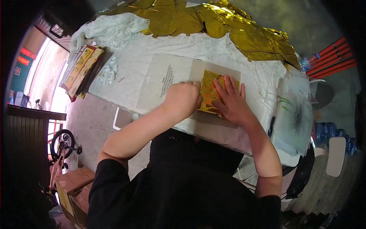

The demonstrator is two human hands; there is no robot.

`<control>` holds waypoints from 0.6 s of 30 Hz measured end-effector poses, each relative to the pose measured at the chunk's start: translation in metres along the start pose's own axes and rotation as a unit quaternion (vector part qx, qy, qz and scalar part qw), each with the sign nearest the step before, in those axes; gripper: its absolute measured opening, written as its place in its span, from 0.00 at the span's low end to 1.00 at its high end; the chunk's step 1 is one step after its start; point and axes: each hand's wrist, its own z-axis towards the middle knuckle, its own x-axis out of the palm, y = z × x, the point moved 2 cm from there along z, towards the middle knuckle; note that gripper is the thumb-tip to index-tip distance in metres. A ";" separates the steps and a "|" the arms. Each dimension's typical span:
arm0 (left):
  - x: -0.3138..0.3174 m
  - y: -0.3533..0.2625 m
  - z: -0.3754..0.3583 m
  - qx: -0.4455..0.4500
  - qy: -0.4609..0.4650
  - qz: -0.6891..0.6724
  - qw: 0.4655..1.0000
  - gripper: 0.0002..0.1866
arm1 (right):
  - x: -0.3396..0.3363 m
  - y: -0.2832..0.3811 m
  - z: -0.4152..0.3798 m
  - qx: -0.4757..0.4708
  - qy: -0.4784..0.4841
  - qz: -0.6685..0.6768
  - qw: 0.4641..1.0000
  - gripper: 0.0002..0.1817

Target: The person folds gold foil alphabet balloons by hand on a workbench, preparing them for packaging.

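Note:
A square gold foil piece [209, 88] with orange-red patches lies on a grey-brown sheet [231, 72] on the table. My right hand [232, 101] rests flat on the foil, fingers stretched and spread. At the foil's left edge my left hand [183, 100] is closed in a fist, knuckles up. Its fingertips are turned under, so whatever they may hold is hidden. Beneath that fist lies a clear plastic bag [154, 78] with printed text.
Gold foil sheets [171, 23] heap along the far edge of the white-covered table [129, 68]. White string [114, 29] and stacked cards [83, 70] sit at the left. More plastic bags [291, 114] lie at the right. Cardboard boxes [74, 183] stand on the floor.

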 end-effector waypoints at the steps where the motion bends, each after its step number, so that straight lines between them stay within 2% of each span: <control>1: -0.001 -0.001 0.000 0.010 -0.014 -0.008 1.000 0.08 | -0.001 0.002 -0.001 0.000 0.001 0.000 1.000 0.49; 3: 0.001 -0.005 0.001 0.007 -0.018 -0.005 1.000 0.08 | -0.005 0.009 -0.002 0.016 -0.003 -0.006 1.000 0.45; 5: 0.004 -0.005 0.000 0.005 -0.021 0.000 1.000 0.08 | -0.004 0.010 -0.002 0.018 -0.005 -0.010 1.000 0.45; 7: 0.009 -0.004 0.002 -0.018 0.040 0.017 0.999 0.09 | -0.004 0.009 -0.002 0.020 -0.009 -0.017 1.000 0.46; 11: 0.002 0.003 0.002 -0.002 0.025 -0.013 1.000 0.09 | -0.003 0.010 -0.003 0.009 -0.035 -0.015 0.999 0.45; 16: -0.006 0.000 0.010 -0.033 0.101 0.013 0.994 0.11 | -0.002 0.010 -0.004 -0.003 -0.064 -0.013 0.998 0.44; 18: -0.007 0.002 0.014 -0.013 0.066 -0.003 0.998 0.15 | -0.002 0.011 -0.004 -0.003 -0.066 -0.019 0.998 0.43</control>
